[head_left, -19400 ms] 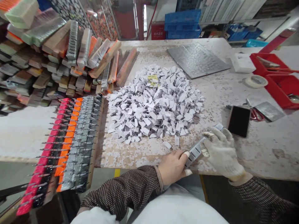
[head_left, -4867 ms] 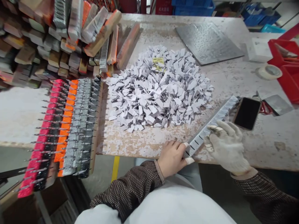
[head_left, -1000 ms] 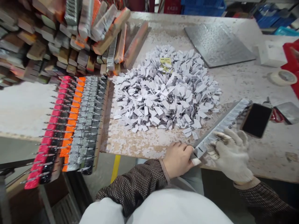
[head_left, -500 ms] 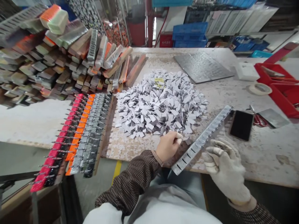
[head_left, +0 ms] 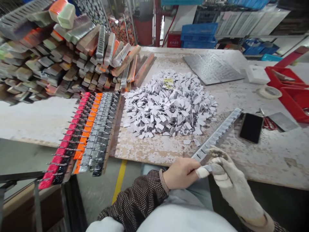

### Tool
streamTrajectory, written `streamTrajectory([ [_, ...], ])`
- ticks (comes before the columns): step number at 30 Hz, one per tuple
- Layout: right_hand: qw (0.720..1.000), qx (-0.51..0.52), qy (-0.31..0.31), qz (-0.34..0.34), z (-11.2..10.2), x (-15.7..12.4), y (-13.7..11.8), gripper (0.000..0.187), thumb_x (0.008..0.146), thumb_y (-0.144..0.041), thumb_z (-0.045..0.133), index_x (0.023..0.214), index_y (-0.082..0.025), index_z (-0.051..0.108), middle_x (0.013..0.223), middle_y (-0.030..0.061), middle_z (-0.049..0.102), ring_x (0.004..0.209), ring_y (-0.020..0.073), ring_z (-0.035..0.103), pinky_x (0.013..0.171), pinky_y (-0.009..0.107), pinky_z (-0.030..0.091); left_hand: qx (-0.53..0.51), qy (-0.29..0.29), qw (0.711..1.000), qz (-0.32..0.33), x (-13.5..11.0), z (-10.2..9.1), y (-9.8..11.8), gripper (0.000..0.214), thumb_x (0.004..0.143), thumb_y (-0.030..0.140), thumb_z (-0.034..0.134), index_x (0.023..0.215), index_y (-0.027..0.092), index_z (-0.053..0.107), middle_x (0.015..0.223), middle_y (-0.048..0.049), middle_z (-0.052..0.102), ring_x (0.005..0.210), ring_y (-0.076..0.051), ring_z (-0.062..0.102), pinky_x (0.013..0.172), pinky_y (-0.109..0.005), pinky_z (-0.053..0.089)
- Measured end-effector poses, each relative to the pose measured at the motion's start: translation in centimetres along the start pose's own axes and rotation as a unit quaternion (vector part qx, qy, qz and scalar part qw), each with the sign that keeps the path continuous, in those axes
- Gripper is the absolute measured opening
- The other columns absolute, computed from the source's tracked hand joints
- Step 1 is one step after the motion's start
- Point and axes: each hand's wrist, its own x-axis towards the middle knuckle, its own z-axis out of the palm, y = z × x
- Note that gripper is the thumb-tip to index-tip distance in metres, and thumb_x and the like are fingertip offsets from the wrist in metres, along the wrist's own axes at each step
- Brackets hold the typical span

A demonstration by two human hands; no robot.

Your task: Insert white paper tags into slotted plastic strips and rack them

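Observation:
My left hand (head_left: 182, 174), bare with white covering on a fingertip, is closed at the near end of a grey slotted strip (head_left: 218, 132). My right hand (head_left: 233, 183), in a white work glove, meets it there with bent fingers pressed together. Whatever is pinched between the two hands is too small and covered to name. The strip lies slantwise on the table, its near end hidden behind the fingers. Beyond my hands spreads a heap of small white pieces (head_left: 169, 106), with loose white pieces (head_left: 196, 142) near the strip.
Left of the heap lie pink, orange, grey and black strips (head_left: 83, 135) with pins sticking out. A tall stack of wooden bars (head_left: 70, 61) rises behind them. On the right are a phone (head_left: 251, 128), scissors (head_left: 269, 123), a tape roll (head_left: 269, 92) and red bins (head_left: 293, 96).
My left hand has moved right and towards me, away from the heap, to meet my right hand. My right hand has come left, its fingers closing at the strip's near end.

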Motion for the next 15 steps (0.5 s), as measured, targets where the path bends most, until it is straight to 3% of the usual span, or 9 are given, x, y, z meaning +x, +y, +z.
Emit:
streamTrajectory([
  [4,0.990,0.039,-0.022,0.136,-1.3,-4.7,1.5,0.038,0.102,-0.060,0.071,0.117,-0.027,0.082,0.114,0.0100,0.086,0.097,0.0309,0.084,0.079,0.042,0.075,-0.027,-0.059,0.994,0.092,0.3,1.0,1.0,0.064,0.112,0.070,0.047,0.069,0.024,0.037,0.067,0.0000,0.049,0.067,-0.016,0.047,0.068,-0.030,0.045],
  [7,0.980,0.090,-0.052,0.167,-2.1,-6.2,2.3,0.041,0.101,-0.063,0.070,0.119,-0.028,0.083,0.115,0.0106,0.087,0.094,0.0323,0.085,0.077,0.043,0.076,-0.089,-0.134,0.980,0.118,0.7,1.4,1.7,0.058,0.112,0.064,0.056,0.071,0.024,0.046,0.068,-0.0017,0.056,0.068,-0.016,0.053,0.069,-0.029,0.048],
  [9,0.986,0.057,-0.031,0.155,-2.4,-5.4,2.0,0.044,0.101,-0.065,0.070,0.117,-0.026,0.083,0.116,0.0118,0.086,0.098,0.0334,0.085,0.078,0.044,0.075,-0.083,-0.118,0.987,0.066,0.8,1.4,1.7,0.052,0.112,0.056,0.061,0.073,0.022,0.051,0.070,-0.0012,0.059,0.068,-0.015,0.055,0.068,-0.027,0.048],
  [12,0.997,0.006,0.000,0.082,-2.1,-2.4,0.7,0.029,0.104,-0.053,0.070,0.105,-0.025,0.080,0.107,0.0103,0.085,0.108,0.0341,0.083,0.091,0.047,0.074,0.028,-0.009,0.999,-0.036,0.7,1.0,1.3,0.050,0.108,0.043,0.070,0.070,0.021,0.047,0.070,0.0020,0.056,0.067,-0.013,0.054,0.065,-0.025,0.042],
  [15,0.999,0.049,0.011,-0.020,-1.1,-0.4,-0.7,0.008,0.104,-0.034,0.070,0.101,-0.027,0.074,0.104,0.0079,0.083,0.127,0.0336,0.078,0.103,0.050,0.070,0.129,0.019,0.991,-0.036,0.2,0.4,1.2,0.049,0.107,0.034,0.071,0.071,0.023,0.039,0.072,0.0027,0.055,0.068,-0.014,0.053,0.066,-0.025,0.039],
])
